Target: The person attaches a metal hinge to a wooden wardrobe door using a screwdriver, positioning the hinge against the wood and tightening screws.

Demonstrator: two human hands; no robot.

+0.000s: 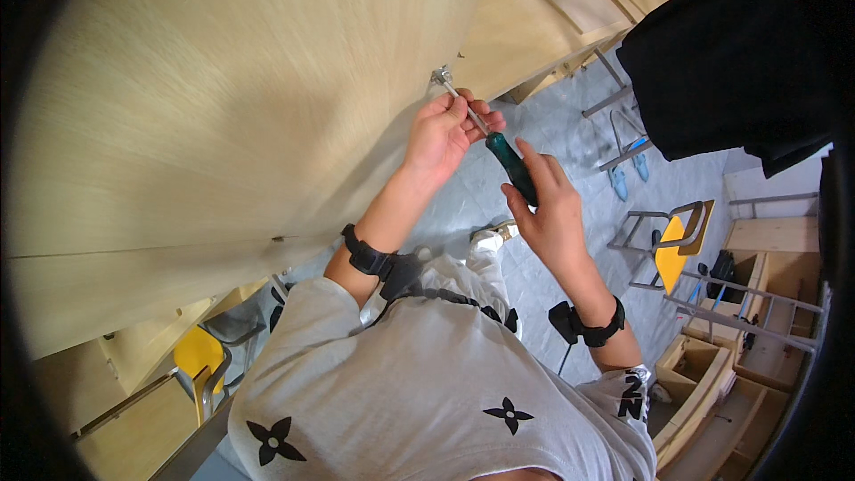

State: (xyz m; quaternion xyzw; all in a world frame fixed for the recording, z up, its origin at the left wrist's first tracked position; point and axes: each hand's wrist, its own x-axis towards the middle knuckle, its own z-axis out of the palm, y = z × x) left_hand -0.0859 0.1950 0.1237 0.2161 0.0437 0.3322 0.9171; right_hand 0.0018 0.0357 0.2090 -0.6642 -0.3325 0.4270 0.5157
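A screwdriver (511, 167) with a dark green handle and a metal shaft points up and to the left. Its tip is at a small metal fitting (441, 76) by the right edge of a large pale wooden panel (267, 80). My left hand (438, 138) pinches the shaft between thumb and fingers, just below the fitting. Loosely around the handle, my right hand (552, 214) has its thumb on one side and its fingers on the other. The exact meeting of tip and fitting is too small to make out.
A black cloth (721, 62) hangs at the upper right. Yellow chairs (672, 254) with metal frames stand at the right and lower left. Blue slippers (618, 182) lie on the grey floor. Wooden desks or shelves (712, 374) with a metal ladder (748, 316) line the right side.
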